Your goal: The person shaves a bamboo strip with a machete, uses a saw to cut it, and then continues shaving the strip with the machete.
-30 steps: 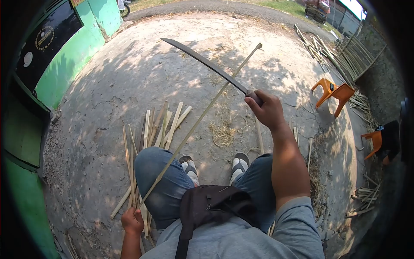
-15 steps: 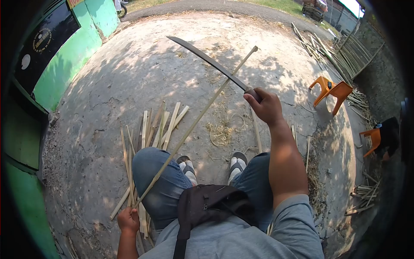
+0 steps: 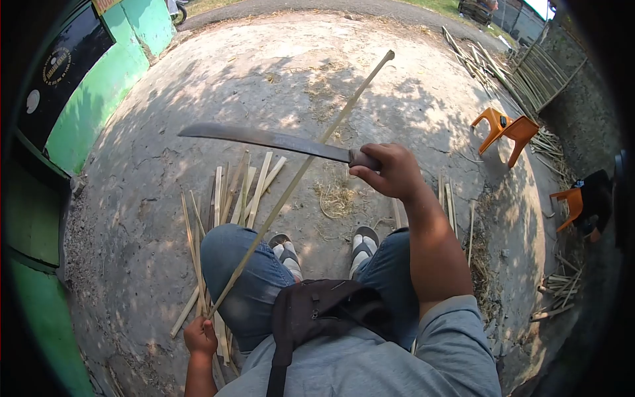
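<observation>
My right hand (image 3: 391, 171) is closed round the handle of a long machete (image 3: 264, 139), its blade pointing left. My left hand (image 3: 200, 336), low beside my left knee, grips the near end of a long bamboo strip (image 3: 294, 182). The strip slants up and away to the right, passing over my knee, and its far end has a small knob. In this view the blade crosses the strip at about its middle. Split bamboo pieces (image 3: 260, 188) lie in a loose bundle on the ground beside and beyond my left leg.
Thin shavings (image 3: 336, 200) lie on the concrete past my sandalled feet. To the right stand an orange plastic stool (image 3: 519, 135) and another orange seat (image 3: 567, 206) with dark cloth. Bamboo poles (image 3: 489, 73) lie by the right wall; a green wall (image 3: 99, 126) rises at left.
The machete has swung downward and to the left, from pointing up and away to lying nearly level across the strip. The strip's far end has risen slightly in view.
</observation>
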